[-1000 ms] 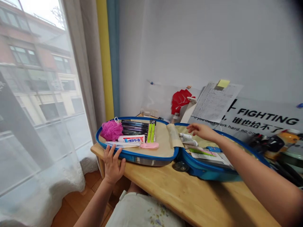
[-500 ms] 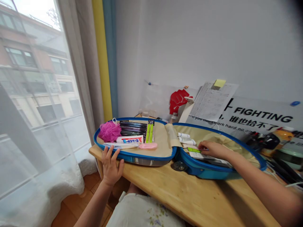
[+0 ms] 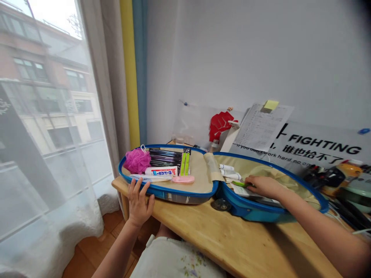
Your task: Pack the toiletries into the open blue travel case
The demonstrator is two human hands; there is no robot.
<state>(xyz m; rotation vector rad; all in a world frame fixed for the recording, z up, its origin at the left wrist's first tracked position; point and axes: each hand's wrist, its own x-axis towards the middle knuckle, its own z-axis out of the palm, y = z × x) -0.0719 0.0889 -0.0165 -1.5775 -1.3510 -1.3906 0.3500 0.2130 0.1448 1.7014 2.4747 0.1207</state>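
right hand (fingers together) on papers in blue case, left hand spread on its rim

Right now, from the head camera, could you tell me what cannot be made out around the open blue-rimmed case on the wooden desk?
Papers in the case: head view, partly covered by the right hand.
Colourful clutter at the right: head view, blurred and cut off by the frame edge.
Small white tubes: head view, labels too small to read.
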